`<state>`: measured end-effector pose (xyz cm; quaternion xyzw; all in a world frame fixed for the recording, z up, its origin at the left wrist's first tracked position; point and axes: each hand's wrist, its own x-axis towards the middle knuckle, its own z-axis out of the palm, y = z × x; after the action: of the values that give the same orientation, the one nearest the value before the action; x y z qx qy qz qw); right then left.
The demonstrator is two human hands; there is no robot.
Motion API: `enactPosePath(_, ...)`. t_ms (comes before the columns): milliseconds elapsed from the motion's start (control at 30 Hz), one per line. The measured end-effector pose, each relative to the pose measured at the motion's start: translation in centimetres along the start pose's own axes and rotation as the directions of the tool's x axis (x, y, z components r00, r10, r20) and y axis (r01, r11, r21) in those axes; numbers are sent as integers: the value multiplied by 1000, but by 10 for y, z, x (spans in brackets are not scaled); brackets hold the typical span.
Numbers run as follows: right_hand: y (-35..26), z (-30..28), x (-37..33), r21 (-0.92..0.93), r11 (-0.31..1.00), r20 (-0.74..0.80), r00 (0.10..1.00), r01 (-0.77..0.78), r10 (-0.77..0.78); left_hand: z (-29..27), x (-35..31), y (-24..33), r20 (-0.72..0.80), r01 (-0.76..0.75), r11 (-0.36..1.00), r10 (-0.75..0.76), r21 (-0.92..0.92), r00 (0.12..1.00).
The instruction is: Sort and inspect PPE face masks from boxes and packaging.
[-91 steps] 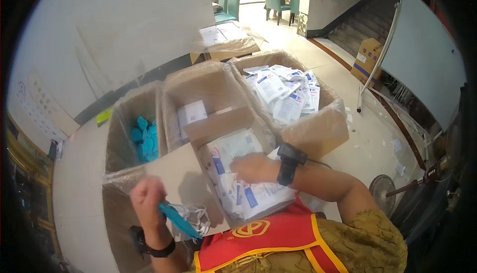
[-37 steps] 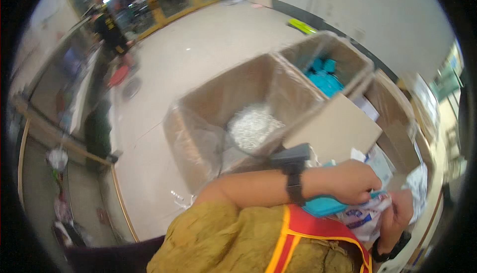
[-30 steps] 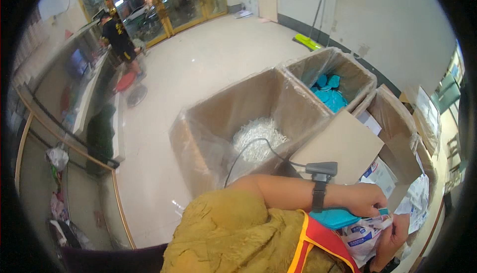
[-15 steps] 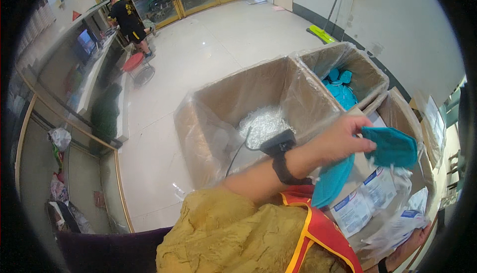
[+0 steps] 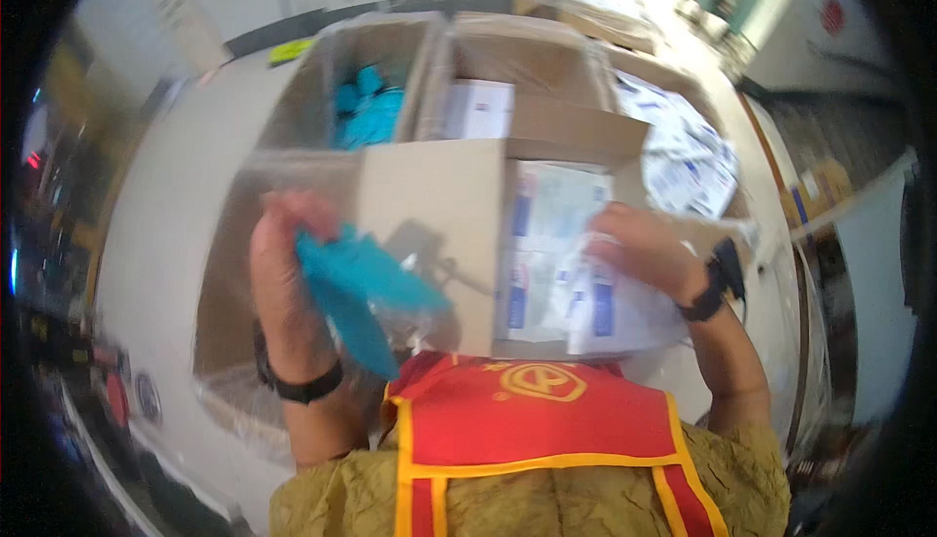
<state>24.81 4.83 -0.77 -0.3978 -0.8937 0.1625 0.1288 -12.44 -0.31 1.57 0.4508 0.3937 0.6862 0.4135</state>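
My left hand [image 5: 293, 239], blurred by motion, pinches teal face masks [image 5: 366, 283] that hang over the open flap of a cardboard box. The masks look flat and folded, at least two together. Inside that box [image 5: 578, 130] lie white printed packets [image 5: 556, 200] with blue patches. My right hand [image 5: 634, 249] is closed on a white plastic packet [image 5: 630, 317] at the box's right side. Its fingertips are partly hidden by blur.
Behind stand lined cartons: one with teal masks [image 5: 376, 117], one with a white box [image 5: 480, 107], one heaped with white packets [image 5: 678, 142]. Another lined carton [image 5: 229, 273] lies under my left hand. A green broom head [image 5: 290, 51] is by the wall.
My view has swung to the right, bringing the packet box to the middle. The teal masks stay in my left hand and white packaging in my right; both hands are now raised around the box.
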Motion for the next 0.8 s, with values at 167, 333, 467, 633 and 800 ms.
enactPosePath(167, 12, 21, 12, 46, 998, -22, 999, -47, 48, 28, 14, -19, -123, 41, 997, -34, 60, 992)
enactPosePath(333, 6, 43, 15, -9, 1000, 195, 980, -23, 24, 42, 16, -26, -125, 15, 1000, -13, 13, 992)
enactPosePath(467, 6, 52, 17, -150, 988, 330, 940, -40, 88, 46, 22, -37, -87, -91, 995, 87, -41, 992)
enactPosePath(633, -2, 55, 22, -129, 990, 314, 944, -62, 100, 48, 17, -51, 223, 115, 964, -60, -240, 973)
enactPosePath(800, -9, 65, 37, -149, 988, 351, 932, -44, 94, 71, 7, -43, 143, 210, 974, -221, 90, 965)
